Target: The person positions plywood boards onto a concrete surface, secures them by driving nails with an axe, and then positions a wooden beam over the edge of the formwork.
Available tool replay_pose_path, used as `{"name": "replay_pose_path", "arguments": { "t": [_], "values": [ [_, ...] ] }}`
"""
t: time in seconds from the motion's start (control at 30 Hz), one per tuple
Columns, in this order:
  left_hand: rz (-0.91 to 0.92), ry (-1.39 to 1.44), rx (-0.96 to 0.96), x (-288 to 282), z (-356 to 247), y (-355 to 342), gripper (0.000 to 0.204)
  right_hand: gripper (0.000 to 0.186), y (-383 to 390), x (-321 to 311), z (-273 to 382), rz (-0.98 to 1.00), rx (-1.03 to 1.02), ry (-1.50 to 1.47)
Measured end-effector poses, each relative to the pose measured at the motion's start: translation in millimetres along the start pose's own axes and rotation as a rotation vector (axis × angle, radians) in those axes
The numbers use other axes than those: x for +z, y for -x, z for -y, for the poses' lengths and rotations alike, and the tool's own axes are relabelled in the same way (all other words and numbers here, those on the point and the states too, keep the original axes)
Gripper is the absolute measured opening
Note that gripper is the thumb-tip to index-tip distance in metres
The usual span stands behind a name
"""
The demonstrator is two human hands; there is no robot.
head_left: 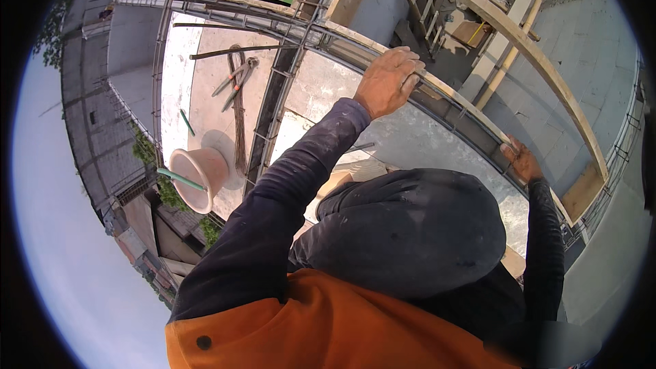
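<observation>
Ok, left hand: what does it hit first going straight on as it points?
Likely the curved wooden plank on the far side of the opening, once the left hand clears the pale board edge under its fingers. Depth is unclear from this view.

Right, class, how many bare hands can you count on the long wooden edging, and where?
2: the left hand on the wooden edging, above the picture's middle, and the right hand farther right along it. No other hand shows there.

Plank edge (467, 106): free between left grip (388, 82) and right grip (523, 159)
Rebar cage (313, 27): obstructs left of both
Knee (437, 232): blocks bodyward
</observation>
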State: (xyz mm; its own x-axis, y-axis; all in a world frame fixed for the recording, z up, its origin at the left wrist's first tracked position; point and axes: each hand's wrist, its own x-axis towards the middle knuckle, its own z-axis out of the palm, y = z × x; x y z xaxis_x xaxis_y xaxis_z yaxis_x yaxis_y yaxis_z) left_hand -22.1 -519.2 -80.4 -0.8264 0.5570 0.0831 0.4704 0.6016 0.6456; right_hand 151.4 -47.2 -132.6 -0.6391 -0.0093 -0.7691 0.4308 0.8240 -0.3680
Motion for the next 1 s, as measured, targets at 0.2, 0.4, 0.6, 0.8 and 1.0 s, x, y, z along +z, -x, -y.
{"name": "replay_pose_path", "arguments": {
  "t": [0.2, 0.4, 0.6, 0.8, 1.0],
  "values": [
    [0.41, -0.329, -0.553, -90.6, 61.3, 94.0, 0.042, 0.092, -3.3, -13.4, -5.1, 0.046, -0.017, 0.095],
    [0.373, -0.406, -0.456, -42.4, 84.3, 147.4, 0.055, 0.089, 9.2, -20.9, 23.4, 0.05, 0.052, 0.145],
    [0.228, -0.325, -0.658, -63.6, 76.7, 159.0, 0.035, 0.085, 0.1, -12.1, 3.5, 0.036, 0.005, 0.114],
    [0.632, -0.364, -0.606, -69.4, 35.0, 229.0, 0.062, 0.082, 11.7, -15.7, 14.2, 0.01, 0.01, 0.139],
    [0.6, -0.29, -0.661, -54.2, 36.0, 280.6, 0.026, 0.094, 5.0, -21.3, 29.5, 0.036, 0.074, 0.284]
  ]
}}
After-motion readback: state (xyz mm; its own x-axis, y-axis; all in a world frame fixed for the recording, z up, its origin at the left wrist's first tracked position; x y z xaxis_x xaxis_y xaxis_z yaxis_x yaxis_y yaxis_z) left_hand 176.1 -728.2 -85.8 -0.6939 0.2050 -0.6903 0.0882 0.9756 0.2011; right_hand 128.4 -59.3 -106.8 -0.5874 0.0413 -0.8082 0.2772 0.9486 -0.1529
